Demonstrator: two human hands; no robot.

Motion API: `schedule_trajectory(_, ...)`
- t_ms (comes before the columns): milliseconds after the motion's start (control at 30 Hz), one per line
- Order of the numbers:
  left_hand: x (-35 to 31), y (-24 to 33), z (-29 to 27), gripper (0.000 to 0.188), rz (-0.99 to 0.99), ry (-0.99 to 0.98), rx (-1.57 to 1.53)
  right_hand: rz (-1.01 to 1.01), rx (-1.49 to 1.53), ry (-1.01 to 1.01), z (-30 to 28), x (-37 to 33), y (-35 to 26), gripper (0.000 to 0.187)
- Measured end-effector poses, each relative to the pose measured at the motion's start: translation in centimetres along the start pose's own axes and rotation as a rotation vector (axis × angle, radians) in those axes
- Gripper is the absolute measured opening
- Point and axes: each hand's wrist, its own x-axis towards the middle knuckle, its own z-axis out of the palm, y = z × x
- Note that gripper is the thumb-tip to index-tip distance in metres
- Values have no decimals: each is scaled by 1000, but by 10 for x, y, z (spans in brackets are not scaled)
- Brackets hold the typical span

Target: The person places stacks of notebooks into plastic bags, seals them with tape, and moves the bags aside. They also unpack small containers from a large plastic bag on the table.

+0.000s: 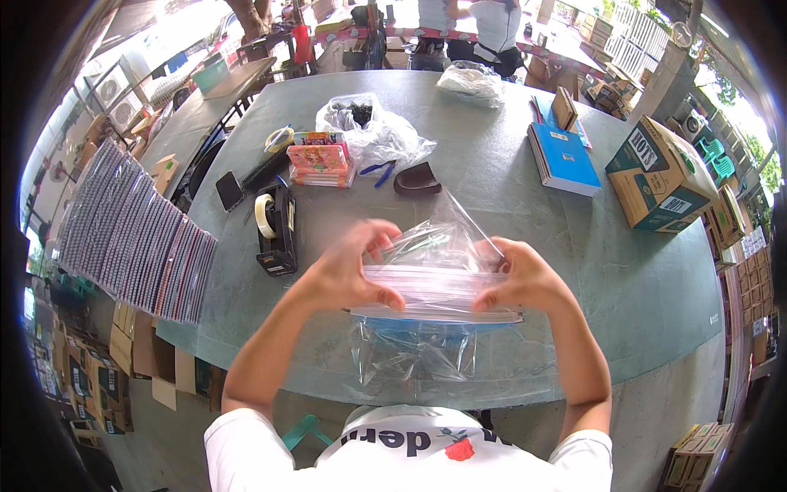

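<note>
In front of me a stack of notebooks or thin books (pixel 434 289) lies sideways, its white page edges showing and a blue cover along the bottom. Clear plastic wrap (pixel 451 230) rises in a peak over its far side. More of the clear film spreads below the stack at the table's near edge. My left hand (pixel 352 266) grips the stack's left end, thumb on the near side and fingers bent over the far side, slightly blurred. At the right end my right hand (pixel 520 275) holds stack and film, thumb pressed on the page edges.
Left of the hands stands a tape dispenser (pixel 277 230). Beyond are pliers (pixel 381 172), a brown pouch (pixel 417 179), colourful packs (pixel 318 162) and a plastic bag (pixel 361 123). Blue books (pixel 564 160) and a carton (pixel 662 176) sit right; wrapped books (pixel 135 234) tower left.
</note>
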Motion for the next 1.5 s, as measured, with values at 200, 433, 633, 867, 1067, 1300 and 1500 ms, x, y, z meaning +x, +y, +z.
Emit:
schedule_trajectory(200,32,-9,6,30,-253,-733,-439,69,-21,-241,-9,22,-18,41)
schedule_trajectory(433,31,-10,11,14,-320,-762,-575,37,148,-227,-4,16,-14,32)
schedule_trajectory(633,2,38,-15,37,343,-596,143,-414,-764,-131,15,-19,-53,37)
schedule_trajectory(867,-68,21,1,45,683,-234,553,-483,-1079,-29,31,-83,-40,46)
schedule_trajectory(1067,-81,5,19,36,745,-32,632,-517,-944,53,54,-31,-28,66)
schedule_trajectory(1300,-84,8,13,31,657,-129,495,-399,-996,-51,55,-30,-34,78)
schedule_trajectory(1500,-98,-168,-55,37,-282,576,574,-375,-1002,-45,61,-30,-44,83)
